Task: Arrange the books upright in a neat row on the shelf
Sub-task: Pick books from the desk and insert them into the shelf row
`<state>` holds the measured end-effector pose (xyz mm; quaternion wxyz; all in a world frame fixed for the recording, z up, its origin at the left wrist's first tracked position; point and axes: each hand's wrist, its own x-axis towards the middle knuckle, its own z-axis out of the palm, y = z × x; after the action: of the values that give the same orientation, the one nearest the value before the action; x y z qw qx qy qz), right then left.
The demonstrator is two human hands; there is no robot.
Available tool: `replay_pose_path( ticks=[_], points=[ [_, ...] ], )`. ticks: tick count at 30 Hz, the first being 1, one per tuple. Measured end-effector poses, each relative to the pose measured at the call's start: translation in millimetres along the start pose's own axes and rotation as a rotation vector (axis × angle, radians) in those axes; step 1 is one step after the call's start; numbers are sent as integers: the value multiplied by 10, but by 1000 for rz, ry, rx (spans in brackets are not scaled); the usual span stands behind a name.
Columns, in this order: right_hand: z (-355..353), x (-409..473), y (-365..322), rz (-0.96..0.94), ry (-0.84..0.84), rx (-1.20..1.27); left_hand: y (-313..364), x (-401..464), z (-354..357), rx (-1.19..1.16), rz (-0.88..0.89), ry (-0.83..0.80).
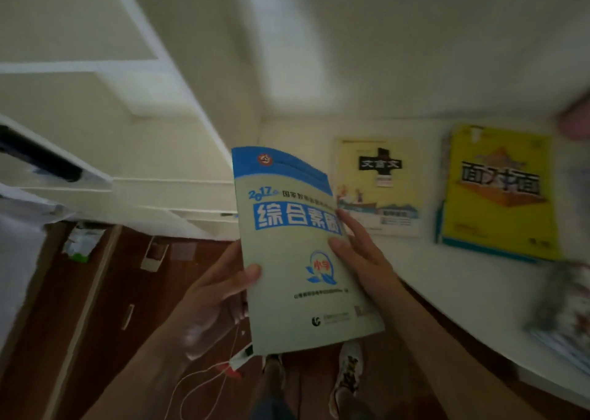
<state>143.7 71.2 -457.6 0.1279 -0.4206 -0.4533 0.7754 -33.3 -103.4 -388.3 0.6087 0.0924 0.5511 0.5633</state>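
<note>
**One book lifted, the rest still lying flat**

So a thin pale-green paperback with a blue top band [300, 247] is being held up in the air, just off the front edge of the white desk [453, 279]. It's gripped by both hands: the left hand [217, 298] is curled round the spine edge with the thumb on the cover, and the right hand [357, 253] is laid on the cover's 3 o'clock edge, fingers wrapped toward the back as far as can be told.

Judged from that, the pick-up step is in hand. What's called for next is the book being turned upright and stood on the shelf [178, 183] at 9 o'clock, spine out.

Still flat on the desk: a cream-yellow softcover [380, 186] at 2 o'clock, and a bright yellow one [498, 192] further to 3 o'clock, stacked on something teal-edged. A blurred pile [568, 317] sits at 4 o'clock.

The held cover looks glossy and floppy, slightly bowed, so some support will probably be needed to keep it standing.
</note>
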Motion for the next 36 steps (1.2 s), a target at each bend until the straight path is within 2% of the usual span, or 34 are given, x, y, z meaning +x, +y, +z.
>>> replay_pose_path(
  ticks=[3, 5, 7, 10, 14, 19, 24, 27, 30, 34, 36],
  points=[
    [-768, -246, -110, 102, 163, 0, -60, 321, 682, -42, -38, -109],
    [-1203, -426, -222, 178, 172, 127, -70, 552, 1110, -52, -65, -183],
    [-1621, -600, -352, 115, 264, 159, -75, 846, 1479, 41, -90, -214],
    [-2217, -702, -507, -40, 470, 84, -108, 1387, 1949, 285, -135, -89],
    [-2889, -466, -612, -116, 567, -97, -290, 2140, 2471, 428, -207, -74],
    [-3545, 130, -638, -131, 645, -340, -527, 3062, 2858, 696, -69, 7],
    [-3865, 565, -491, -46, 755, -513, -773, 3358, 2923, 1179, 72, 130],
    [-3925, 675, -390, 6, 786, -519, -887, 3362, 2941, 1091, 110, 169],
    [-3893, 776, -334, 55, 792, -548, -978, 3375, 3019, 868, 81, 261],
    [-3833, 773, -350, 115, 800, -519, -975, 3461, 3058, 581, -39, 390],
    [-3823, 711, -410, 86, 777, -465, -911, 3474, 3015, 389, -113, 339]
  ],
)
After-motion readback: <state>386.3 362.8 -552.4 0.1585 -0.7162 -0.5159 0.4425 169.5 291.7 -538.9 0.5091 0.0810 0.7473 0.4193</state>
